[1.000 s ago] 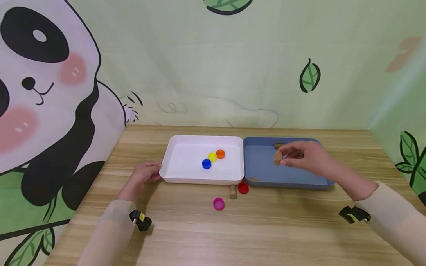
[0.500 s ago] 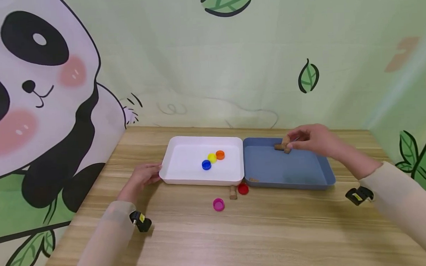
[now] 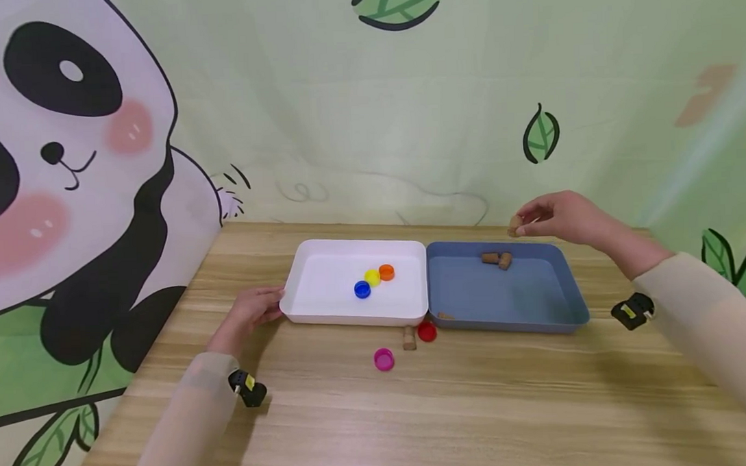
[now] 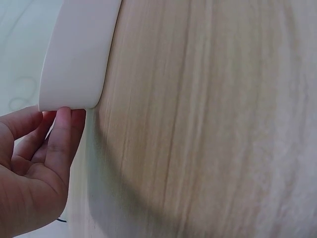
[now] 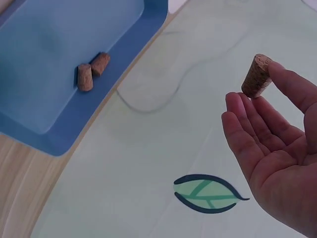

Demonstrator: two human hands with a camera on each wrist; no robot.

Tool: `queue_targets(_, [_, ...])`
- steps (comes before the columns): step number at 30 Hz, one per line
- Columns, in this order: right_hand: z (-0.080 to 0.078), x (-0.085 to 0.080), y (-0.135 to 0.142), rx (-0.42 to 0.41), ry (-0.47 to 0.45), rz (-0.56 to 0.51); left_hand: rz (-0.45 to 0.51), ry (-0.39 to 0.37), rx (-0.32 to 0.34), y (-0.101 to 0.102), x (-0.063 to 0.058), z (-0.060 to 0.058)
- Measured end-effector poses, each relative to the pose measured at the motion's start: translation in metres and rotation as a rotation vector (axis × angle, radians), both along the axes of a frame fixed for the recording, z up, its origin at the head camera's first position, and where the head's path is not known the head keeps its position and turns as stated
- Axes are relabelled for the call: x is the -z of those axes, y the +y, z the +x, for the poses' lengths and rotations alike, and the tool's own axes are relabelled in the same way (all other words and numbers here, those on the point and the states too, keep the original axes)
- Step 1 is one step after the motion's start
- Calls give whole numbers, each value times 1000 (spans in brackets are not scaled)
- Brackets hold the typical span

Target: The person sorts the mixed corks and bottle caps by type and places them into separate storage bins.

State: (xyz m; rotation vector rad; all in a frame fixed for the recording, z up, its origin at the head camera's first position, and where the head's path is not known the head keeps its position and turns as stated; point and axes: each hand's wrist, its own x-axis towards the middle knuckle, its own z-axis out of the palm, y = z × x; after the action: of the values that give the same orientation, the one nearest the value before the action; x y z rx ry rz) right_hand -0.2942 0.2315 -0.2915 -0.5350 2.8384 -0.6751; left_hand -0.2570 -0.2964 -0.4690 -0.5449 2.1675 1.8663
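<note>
My right hand (image 3: 557,216) pinches a cork (image 5: 257,76) between thumb and fingertips, raised over the far edge of the blue tray (image 3: 498,297). Two more corks lie close together near that tray's back wall, one a cork (image 5: 84,77) in the right wrist view. At the near left corner, the front wall partly hides another cork (image 3: 446,316). My left hand (image 3: 255,307) touches the left end of the white tray (image 4: 74,64) with its fingertips. Inside the white tray lie a blue cap (image 3: 362,289), a yellow cap (image 3: 372,277) and an orange cap (image 3: 387,272).
Both trays stand side by side on a wooden table (image 3: 478,407). In front of them are a standing cork (image 3: 409,339), a red cap (image 3: 427,332) and a magenta cap (image 3: 383,359). A printed panda backdrop (image 3: 344,124) rises behind the table.
My right hand has carried its cork from over the blue tray back, up and rightward, leaving two corks uncovered by the back wall. The left hand has stayed put.
</note>
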Motion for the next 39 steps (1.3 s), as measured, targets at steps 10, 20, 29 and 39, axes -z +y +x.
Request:
queue_targets(10, [-15,-3,3,31,-27,16,-2,4,2,0,1,0])
queue_targets(20, [-34,5,13,53,-54,18,-27,-1,10,0,0,-1])
queue_targets(29, [-46,12,24,98,-115,24,-19,5,18,-1,1,-1])
queue_targets(39, [-55,28,32,118,-186,23,-17,3,16,-1,1,-1])
